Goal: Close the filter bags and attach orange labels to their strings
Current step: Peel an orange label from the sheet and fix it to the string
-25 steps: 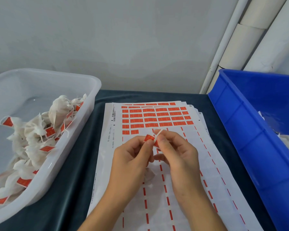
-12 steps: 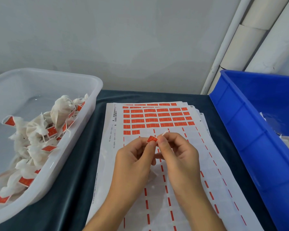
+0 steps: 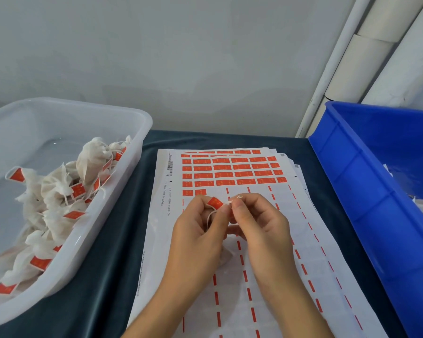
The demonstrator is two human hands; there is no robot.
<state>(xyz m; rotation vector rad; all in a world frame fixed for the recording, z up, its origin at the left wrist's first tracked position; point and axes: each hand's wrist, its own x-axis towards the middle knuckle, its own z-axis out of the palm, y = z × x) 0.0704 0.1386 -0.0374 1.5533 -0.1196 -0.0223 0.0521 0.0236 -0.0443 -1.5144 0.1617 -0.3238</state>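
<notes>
- My left hand (image 3: 200,230) pinched one orange label (image 3: 214,203); my right hand (image 3: 259,223) pinched the string (image 3: 232,201).
- The filter bag (image 3: 226,256) was mostly hidden beneath my hands.

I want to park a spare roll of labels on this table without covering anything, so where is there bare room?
Bare dark cloth runs between the white tub and the label sheets. The tub's far half is also free of labelled filter bags. Crowded: the sheets under both hands and the strip by the blue bin.

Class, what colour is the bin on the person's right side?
Blue: the bin shows best in the head view.
</notes>
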